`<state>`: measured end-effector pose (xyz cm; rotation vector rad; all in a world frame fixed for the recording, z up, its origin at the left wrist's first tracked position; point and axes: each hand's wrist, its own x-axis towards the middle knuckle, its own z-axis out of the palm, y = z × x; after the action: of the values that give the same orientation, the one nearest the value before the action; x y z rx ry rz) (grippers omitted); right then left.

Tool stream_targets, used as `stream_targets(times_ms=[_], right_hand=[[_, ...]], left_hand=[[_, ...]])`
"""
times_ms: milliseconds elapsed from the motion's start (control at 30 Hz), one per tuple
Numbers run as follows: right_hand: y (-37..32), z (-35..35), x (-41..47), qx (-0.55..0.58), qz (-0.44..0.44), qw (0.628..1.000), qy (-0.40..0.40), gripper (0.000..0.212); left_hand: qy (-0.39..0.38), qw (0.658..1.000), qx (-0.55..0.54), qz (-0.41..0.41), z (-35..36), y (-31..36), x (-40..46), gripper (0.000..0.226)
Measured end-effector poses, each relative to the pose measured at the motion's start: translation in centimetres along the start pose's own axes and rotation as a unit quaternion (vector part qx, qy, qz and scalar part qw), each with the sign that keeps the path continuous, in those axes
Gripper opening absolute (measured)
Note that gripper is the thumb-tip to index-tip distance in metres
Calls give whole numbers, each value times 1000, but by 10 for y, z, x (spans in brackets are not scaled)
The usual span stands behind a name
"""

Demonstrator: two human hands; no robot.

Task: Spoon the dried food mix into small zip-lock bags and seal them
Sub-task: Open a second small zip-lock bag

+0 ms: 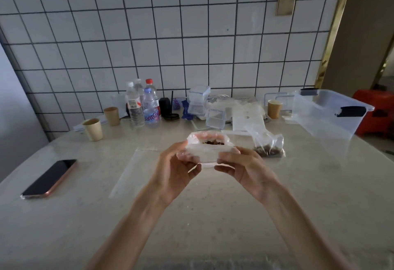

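Head view, zip-lock bag (207, 152) gripped between left hand (177, 167), right hand (245, 167)

Two bare arms came up from the bottom of the picture and met near the middle. No sleeves showed on them at all. The left hand (178, 168) had no ring, no watch and no glove. The right hand (245, 168) was just as plain. The wrists were thin and the fingers were long. The nails were too small to see well.
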<state>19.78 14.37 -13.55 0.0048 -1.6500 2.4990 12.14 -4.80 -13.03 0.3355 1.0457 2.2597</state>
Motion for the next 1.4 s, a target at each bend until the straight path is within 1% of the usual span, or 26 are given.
stream_targets(times_ms=[33, 100, 133, 167, 200, 233, 267, 300, 333, 400, 500, 600, 633, 733, 800, 867, 933, 967, 1033, 1100, 1167, 1267, 1333, 1400], right_hand=[[0, 0, 0, -27, -11, 1000, 5, 22], [0, 0, 0, -51, -29, 998, 31, 20], [2, 1, 2, -58, -37, 996, 52, 16], [4, 2, 4, -65, -43, 994, 80, 15], [6, 3, 6, -74, -50, 990, 114, 23], [9, 3, 10, -85, -56, 984, 145, 33], [12, 3, 13, -97, -61, 979, 169, 40], [15, 3, 15, -107, -67, 974, 187, 41], [19, 2, 18, -112, -74, 971, 200, 36], [26, -1, 21, -111, -92, 963, 228, 27], [30, -11, 22, -113, -124, 952, 257, 25], [31, -19, 18, -118, -153, 940, 283, 25], [33, -19, 16, -121, -153, 937, 291, 26], [41, -15, 14, -139, -128, 926, 326, 33], [44, -13, 14, -139, -105, 925, 338, 34], [46, -11, 13, -119, -76, 932, 334, 32], [47, -11, 10, -92, -49, 942, 319, 26], [48, -11, 8, -76, -37, 948, 306, 23], [49, -11, 5, -41, -11, 960, 277, 16], [47, -11, 3, -11, 9, 966, 257, 13], [46, -11, 0, 19, 11, 970, 244, 12], [44, -11, -6, 29, -14, 975, 221, 8], [44, -11, -9, 49, -25, 979, 196, 11], [43, -10, -10, 94, -16, 984, 154, 17]], left_hand=[[-8, 999, 31, 17, -1, -1, 0, 19], [-12, 990, 131, 51, -3, -4, 2, 35], [-3, 980, 182, 74, -3, -6, 4, 35], [11, 971, 220, 95, -1, -8, 7, 26], [33, 962, 244, 114, 1, -11, 10, 23], [61, 952, 267, 135, 1, -14, 15, 32], [97, 941, 286, 153, 2, -17, 19, 39], [127, 927, 308, 175, 0, -20, 23, 41], [150, 913, 323, 198, -1, -24, 27, 39], [177, 893, 343, 233, -6, -31, 31, 31], [217, 869, 341, 286, -19, -34, 34, 26], [242, 821, 415, 309, -35, -34, 33, 29], [241, 815, 427, 309, -38, -35, 32, 28], [233, 836, 401, 293, -38, -40, 27, 20], [234, 867, 350, 266, -37, -44, 24, 10], [238, 910, 267, 208, -38, -47, 20, 13], [226, 950, 164, 142, -41, -48, 16, 27], [209, 965, 115, 107, -42, -47, 14, 31], [164, 986, 26, 37, -46, -44, 12, 24], [127, 991, -41, -14, -49, -43, 11, 16], [108, 992, -64, -21, -51, -44, 9, 12], [84, 995, -54, -21, -50, -47, 5, 8], [85, 995, -32, -29, -48, -49, 3, 9], [87, 996, -10, -30, -44, -51, 2, 11]])
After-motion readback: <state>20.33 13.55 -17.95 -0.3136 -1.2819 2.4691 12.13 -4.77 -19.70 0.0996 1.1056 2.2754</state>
